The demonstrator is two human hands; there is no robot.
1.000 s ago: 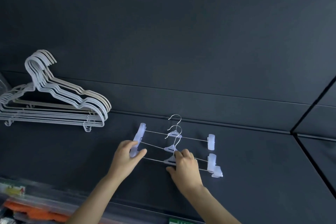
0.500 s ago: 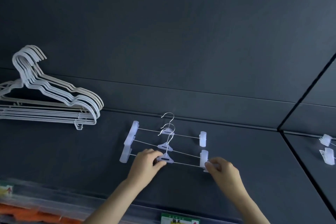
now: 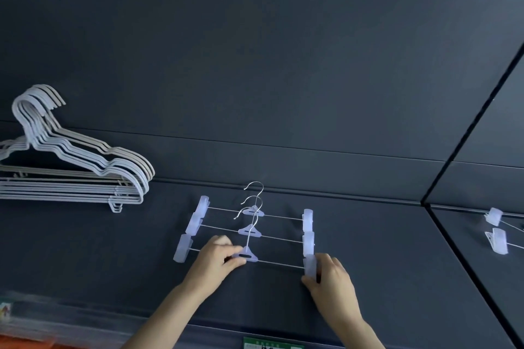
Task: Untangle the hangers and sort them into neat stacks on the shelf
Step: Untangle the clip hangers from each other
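Three clip hangers (image 3: pixel 252 231) with thin metal bars, silver hooks and pale lilac plastic clips lie in a row on the dark shelf (image 3: pixel 368 249), one behind the other. My left hand (image 3: pixel 215 259) pinches the bar of the nearest clip hanger (image 3: pixel 279 263) beside its lilac centre piece. My right hand (image 3: pixel 331 278) grips that hanger's right clip (image 3: pixel 309 265). A stack of white and beige wire hangers (image 3: pixel 76 178) lies flat at the far left, hooks pointing up and away.
More lilac clips (image 3: pixel 496 238) on thin bars lie at the right edge, on the neighbouring shelf section beyond a dark divider line (image 3: pixel 465 258). A clear plastic bin (image 3: pixel 31 323) with orange contents shows below the shelf's front edge, and a green label (image 3: pixel 272 344) sits on that edge.
My left hand moved from the left clips to the nearest hanger's centre. My right hand moved from the centre to its right clip, which now stands in line with the others.
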